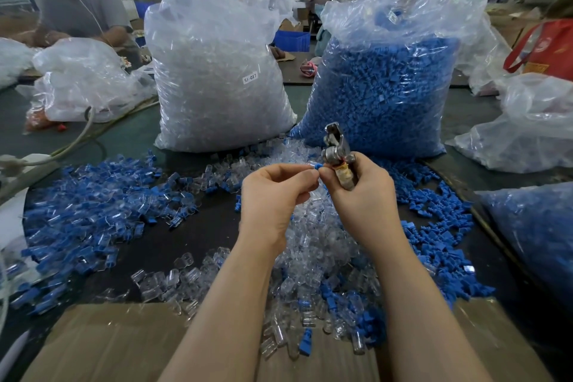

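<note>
My left hand (276, 192) pinches a small clear plastic cap with a blue insert (316, 165) at its fingertips. My right hand (362, 192) grips a metal tool (336, 150) with a worn wooden handle, its head pointing up, and its fingertips meet the small piece too. Both hands hover above a heap of clear caps (313, 245). A spread of assembled blue-and-clear pieces (93, 220) lies to the left. Loose blue inserts (440, 236) lie to the right.
Two tall plastic bags stand behind: clear caps (214, 77) on the left, blue inserts (384, 87) on the right. More bags sit at both sides. A cardboard sheet (108, 344) lies at the near edge. Another person (77, 0) works at the far left.
</note>
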Motion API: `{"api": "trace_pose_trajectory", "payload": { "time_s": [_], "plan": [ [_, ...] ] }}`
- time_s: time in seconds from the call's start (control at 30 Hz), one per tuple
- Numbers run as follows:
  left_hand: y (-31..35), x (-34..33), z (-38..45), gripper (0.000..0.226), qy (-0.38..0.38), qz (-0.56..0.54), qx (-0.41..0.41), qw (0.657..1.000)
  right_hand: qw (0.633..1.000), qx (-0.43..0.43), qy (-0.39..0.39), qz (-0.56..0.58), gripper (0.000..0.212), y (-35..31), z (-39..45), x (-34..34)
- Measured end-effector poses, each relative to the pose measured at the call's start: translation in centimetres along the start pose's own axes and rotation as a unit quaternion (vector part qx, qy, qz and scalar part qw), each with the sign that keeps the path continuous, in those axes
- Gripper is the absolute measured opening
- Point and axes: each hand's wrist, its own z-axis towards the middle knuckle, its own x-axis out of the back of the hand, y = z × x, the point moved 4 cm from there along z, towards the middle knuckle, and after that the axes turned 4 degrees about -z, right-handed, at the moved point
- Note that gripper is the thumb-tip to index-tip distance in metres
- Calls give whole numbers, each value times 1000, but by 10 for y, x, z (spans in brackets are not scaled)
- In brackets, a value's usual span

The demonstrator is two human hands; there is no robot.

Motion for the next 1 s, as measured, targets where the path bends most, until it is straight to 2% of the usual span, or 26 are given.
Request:
{"api": "trace_pose_trajectory", "payload": {
  "time_s": [0.23,0.47,0.73,1.0],
  "plan": [
    [4,-1,1,12,32,149,-109,982,999,-1,-31,19,14,-2,1,-1],
    [5,2,2,12,35,206,-143,967,997,-17,-69,15,5,-4,1,1],
    [7,2,3,11,-24,107,-121,987,990,-16,-130,-59,16,3,1,3],
    [10,1,2,9,-57,52,-129,989,982,-13,-181,-43,14,2,0,1]
  ]
}}
